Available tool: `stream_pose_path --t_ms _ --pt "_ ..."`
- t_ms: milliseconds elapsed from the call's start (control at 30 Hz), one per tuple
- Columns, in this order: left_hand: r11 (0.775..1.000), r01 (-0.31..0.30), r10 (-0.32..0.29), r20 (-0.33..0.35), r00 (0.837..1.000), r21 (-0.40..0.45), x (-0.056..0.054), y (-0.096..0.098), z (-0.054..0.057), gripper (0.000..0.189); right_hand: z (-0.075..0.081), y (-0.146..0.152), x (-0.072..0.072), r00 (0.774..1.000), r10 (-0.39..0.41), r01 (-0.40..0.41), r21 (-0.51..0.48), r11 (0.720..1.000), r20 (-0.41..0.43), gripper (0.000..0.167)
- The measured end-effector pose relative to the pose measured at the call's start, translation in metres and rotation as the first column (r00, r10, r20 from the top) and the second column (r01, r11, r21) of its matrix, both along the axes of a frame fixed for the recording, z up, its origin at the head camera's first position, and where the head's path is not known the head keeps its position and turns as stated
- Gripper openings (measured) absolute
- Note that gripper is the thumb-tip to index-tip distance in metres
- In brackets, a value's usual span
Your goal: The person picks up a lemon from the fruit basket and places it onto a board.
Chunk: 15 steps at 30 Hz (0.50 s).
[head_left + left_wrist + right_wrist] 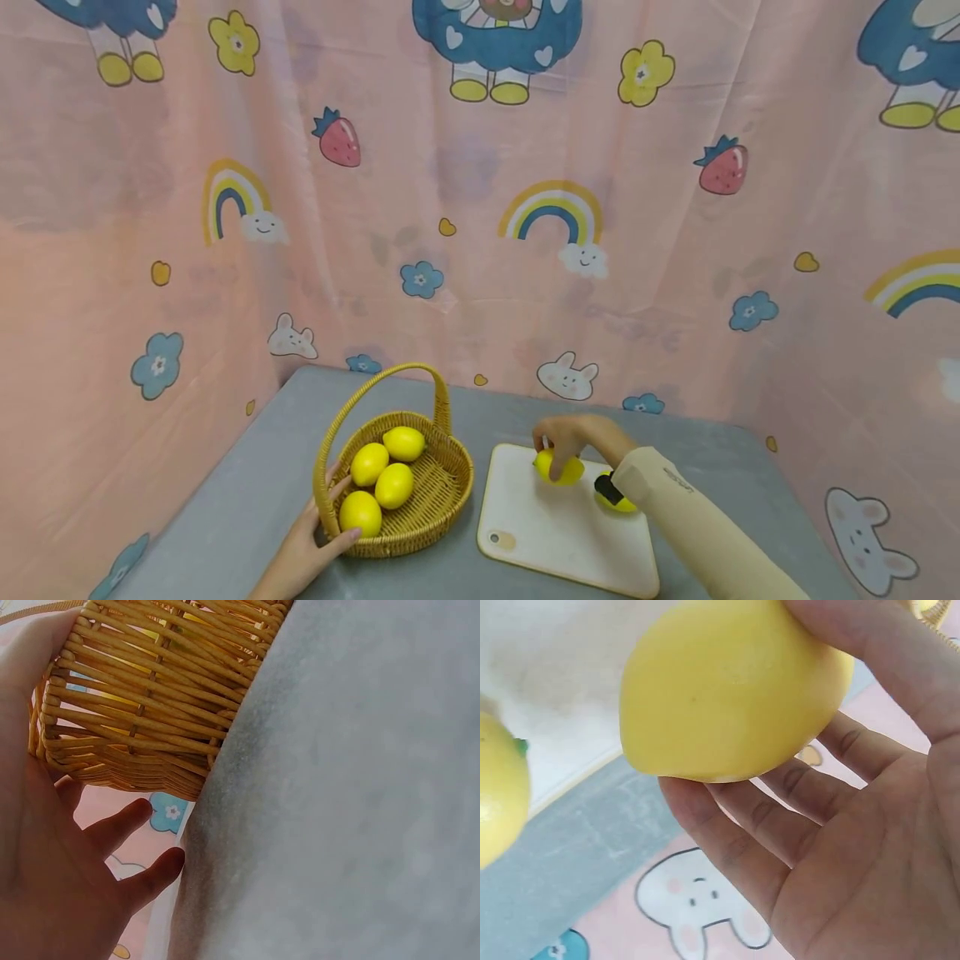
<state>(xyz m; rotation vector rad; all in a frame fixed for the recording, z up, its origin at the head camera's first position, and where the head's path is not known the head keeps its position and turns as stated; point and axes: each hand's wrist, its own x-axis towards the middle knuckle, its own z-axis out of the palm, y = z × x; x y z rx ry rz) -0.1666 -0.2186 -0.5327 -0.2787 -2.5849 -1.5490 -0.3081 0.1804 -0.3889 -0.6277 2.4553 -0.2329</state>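
Note:
My left hand (pixel 303 542) holds the near left side of a round wicker basket (pixel 393 546) by its rim, thumb over the edge and fingers around the outside. Several yellow lemons (pixel 360 512) lie inside, mostly to the left. My right hand (pixel 572 433) pinches a lemon (pixel 735 694) between thumb and fingers, over the far part of a white cutting board (pixel 555 533). Another lemon (pixel 622 503), with a green tip in the right wrist view, lies on the board's right side, partly hidden by a black wrist strap (pixel 609 488).
The basket's tall arched handle (pixel 442 404) rises over the fruit. A grey tabletop (pixel 247 492) carries both basket and board, which stand a small gap apart. A pink printed curtain (pixel 465 333) encloses the table at the back and both sides.

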Motion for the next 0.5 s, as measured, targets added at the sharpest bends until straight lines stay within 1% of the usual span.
stream_pose_path --t_ms 200,367,500 --pt "1.000 0.001 -0.001 0.004 1.000 0.011 0.000 -0.001 -0.001 0.073 -0.014 0.007 -0.002 0.999 -0.026 0.026 -0.005 1.000 -0.022 0.032" --pt "0.999 0.010 -0.010 0.007 1.000 0.034 -0.001 -0.002 -0.002 0.072 -0.024 0.011 -0.003 0.999 -0.042 0.042 -0.006 0.999 -0.016 0.032" --pt "0.999 0.013 -0.013 0.002 1.000 0.035 -0.001 -0.002 -0.003 0.072 -0.030 0.013 -0.004 0.998 -0.064 0.063 -0.021 0.998 -0.009 0.032"
